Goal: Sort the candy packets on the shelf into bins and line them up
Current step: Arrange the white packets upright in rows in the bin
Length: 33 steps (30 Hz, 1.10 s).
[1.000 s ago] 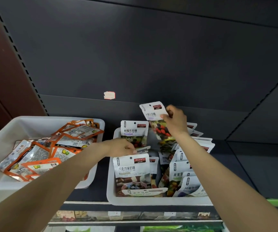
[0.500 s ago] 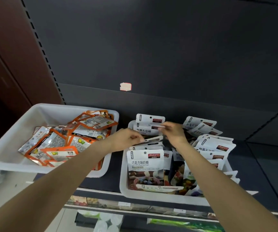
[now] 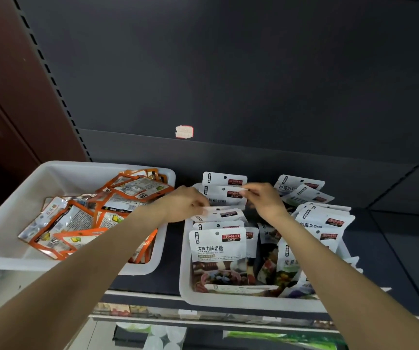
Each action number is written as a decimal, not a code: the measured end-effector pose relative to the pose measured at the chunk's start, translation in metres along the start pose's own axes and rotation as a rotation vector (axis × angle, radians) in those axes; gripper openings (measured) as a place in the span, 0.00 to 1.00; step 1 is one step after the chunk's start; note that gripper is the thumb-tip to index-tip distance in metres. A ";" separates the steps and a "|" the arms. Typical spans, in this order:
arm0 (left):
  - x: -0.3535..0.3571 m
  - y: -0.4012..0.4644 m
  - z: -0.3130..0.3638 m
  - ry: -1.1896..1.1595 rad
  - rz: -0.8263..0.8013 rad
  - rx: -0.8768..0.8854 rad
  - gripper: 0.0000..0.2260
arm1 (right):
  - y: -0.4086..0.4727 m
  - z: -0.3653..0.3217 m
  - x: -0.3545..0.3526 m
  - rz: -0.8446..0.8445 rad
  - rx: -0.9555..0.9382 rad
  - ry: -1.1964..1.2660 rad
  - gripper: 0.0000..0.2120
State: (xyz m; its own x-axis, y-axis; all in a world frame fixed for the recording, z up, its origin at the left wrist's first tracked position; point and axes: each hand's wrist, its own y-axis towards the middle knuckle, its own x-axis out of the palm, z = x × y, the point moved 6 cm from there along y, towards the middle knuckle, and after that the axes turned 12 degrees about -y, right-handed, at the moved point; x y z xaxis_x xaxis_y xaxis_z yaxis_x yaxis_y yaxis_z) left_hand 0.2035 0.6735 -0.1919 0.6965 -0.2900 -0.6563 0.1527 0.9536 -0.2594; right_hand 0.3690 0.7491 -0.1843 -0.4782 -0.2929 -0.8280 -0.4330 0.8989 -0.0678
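**Both hands at the back of the right bin**

Both forearms reach forward over the right bin [image 3: 187,286]. The left hand [image 3: 182,204] curls its fingers onto the top edge of a white packet [image 3: 219,214] leaning in the bin's left row. The right hand [image 3: 262,198] pinches the upper corner of the next packet [image 3: 222,194] behind it — 1 place from the row's back. Left of the bin stands a second bin [image 3: 6,251] — orange packets [image 3: 130,189] lie loose inside.

White candy packets [image 3: 218,251] are stood upright in rows in the right bin [image 3: 185,286]; orange packets [image 3: 82,223] are heaped in the left bin [image 3: 6,256].
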 end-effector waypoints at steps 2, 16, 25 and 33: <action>-0.013 0.004 0.010 0.050 0.130 0.018 0.13 | 0.003 0.000 -0.002 0.007 0.004 0.057 0.12; -0.024 0.027 0.012 0.023 0.554 0.028 0.11 | 0.000 0.017 0.008 0.070 0.191 0.298 0.16; -0.014 0.038 0.001 0.112 0.484 -0.048 0.17 | -0.022 0.009 -0.003 0.112 0.109 0.228 0.19; -0.008 0.005 0.008 -0.093 0.436 0.125 0.21 | -0.038 0.015 0.015 -0.152 0.000 0.046 0.24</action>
State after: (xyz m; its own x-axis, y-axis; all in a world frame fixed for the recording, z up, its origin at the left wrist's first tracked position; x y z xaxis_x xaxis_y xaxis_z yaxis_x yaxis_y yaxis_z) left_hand 0.2049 0.6811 -0.1823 0.7738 0.1437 -0.6169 -0.0896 0.9890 0.1180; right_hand 0.3894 0.7154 -0.2029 -0.4417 -0.4400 -0.7819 -0.5028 0.8432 -0.1904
